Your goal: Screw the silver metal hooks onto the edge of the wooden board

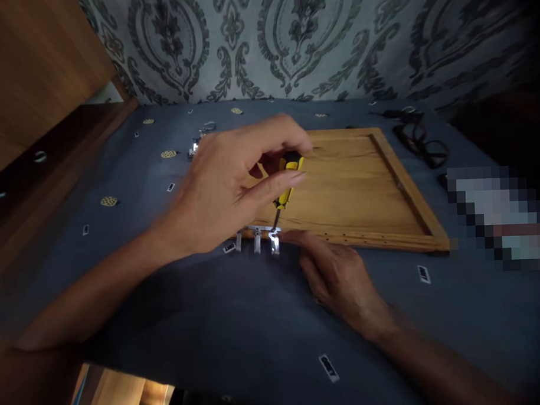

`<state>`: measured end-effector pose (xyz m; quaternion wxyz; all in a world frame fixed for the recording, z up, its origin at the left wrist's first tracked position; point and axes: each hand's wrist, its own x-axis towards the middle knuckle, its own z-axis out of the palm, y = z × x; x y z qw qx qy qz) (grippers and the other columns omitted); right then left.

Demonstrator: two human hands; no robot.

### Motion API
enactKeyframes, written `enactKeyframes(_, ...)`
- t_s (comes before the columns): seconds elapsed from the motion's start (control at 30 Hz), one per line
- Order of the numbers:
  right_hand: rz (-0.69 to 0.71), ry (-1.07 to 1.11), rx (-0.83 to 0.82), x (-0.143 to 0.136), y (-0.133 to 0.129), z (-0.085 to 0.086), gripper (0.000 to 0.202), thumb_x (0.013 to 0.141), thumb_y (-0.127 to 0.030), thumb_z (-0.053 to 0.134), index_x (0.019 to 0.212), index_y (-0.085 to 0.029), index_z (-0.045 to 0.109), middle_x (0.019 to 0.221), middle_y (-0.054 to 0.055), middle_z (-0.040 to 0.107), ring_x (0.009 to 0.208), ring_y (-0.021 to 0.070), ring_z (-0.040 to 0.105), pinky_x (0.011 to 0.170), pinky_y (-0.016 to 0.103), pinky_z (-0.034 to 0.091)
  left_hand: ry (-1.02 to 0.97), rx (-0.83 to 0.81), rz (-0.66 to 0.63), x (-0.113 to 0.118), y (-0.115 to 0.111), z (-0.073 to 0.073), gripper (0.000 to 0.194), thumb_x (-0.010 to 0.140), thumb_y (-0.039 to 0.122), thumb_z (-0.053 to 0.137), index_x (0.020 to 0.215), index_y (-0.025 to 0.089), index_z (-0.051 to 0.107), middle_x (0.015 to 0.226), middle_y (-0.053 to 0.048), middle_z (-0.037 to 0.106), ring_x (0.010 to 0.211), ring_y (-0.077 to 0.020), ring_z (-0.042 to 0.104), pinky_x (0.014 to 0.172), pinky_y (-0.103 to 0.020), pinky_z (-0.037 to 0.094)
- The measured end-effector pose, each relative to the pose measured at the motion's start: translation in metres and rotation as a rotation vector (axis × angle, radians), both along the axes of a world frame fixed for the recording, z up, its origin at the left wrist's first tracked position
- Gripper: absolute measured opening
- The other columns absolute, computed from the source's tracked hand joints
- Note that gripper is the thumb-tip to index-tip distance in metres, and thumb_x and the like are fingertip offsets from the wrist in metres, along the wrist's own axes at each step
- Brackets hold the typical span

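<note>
A yellow and black screwdriver (285, 187) is gripped near its top by my left hand (234, 180). Its shaft points down at a row of small metal brackets (257, 239) along the near edge of a shallow wooden frame panel (344, 188). My right hand (339, 277) is at that same edge, its index finger stretched to the rightmost bracket and the other fingers curled under. Whether that hand pinches anything is hidden. Several small dark holes run along the near edge, right of the brackets.
The panel lies on a dark blue patterned cloth (257, 333). Behind the left hand are more metal parts (192, 149). Eyeglasses (423, 147) lie at the back right, near a blurred-out object (496, 212). Wooden furniture (39, 69) stands at the left.
</note>
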<state>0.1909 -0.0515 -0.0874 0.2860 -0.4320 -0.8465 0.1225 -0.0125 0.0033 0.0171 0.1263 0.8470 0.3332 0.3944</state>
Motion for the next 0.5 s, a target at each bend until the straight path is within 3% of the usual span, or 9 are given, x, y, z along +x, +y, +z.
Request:
enactKeyframes(0.17,-0.006,-0.014,0.017,-0.0005,-0.0003,0.0000,0.035,0.087,-0.005,0.039,0.111,-0.023,0.057,0.090,0.000,0.074,0.072,0.0147,0.071,0.066,0.024,0.053,-0.024,0.044,-0.052,0.0021,0.0017,-0.0042,0.011,0.087,0.033,0.064,0.092,0.023,0.065,0.086,0.000,0.066,0.075,-0.0132,0.061,0.066,-0.028,0.054)
enactKeyframes(0.37,0.000,0.002,0.018,-0.0006,-0.0007,0.0012,0.035,0.086,-0.004,0.040,0.110,-0.022,0.058,0.090,0.000,0.075,0.071,0.0141,0.071,0.063,0.023,0.053,-0.033,-0.012,0.025,0.0022,-0.0026,-0.0015,0.016,0.085,0.022,0.067,0.100,0.022,0.063,0.096,0.002,0.070,0.084,-0.0132,0.065,0.076,-0.028,0.057)
enactKeyframes(0.5,-0.003,-0.002,0.025,-0.0005,-0.0006,0.0013,0.034,0.086,-0.004,0.040,0.109,-0.022,0.058,0.086,0.000,0.075,0.067,0.0141,0.070,0.060,0.023,0.053,-0.058,-0.037,0.042,0.0027,-0.0018,-0.0028,0.011,0.084,0.024,0.067,0.095,0.022,0.062,0.091,0.002,0.068,0.081,-0.0124,0.065,0.072,-0.027,0.057)
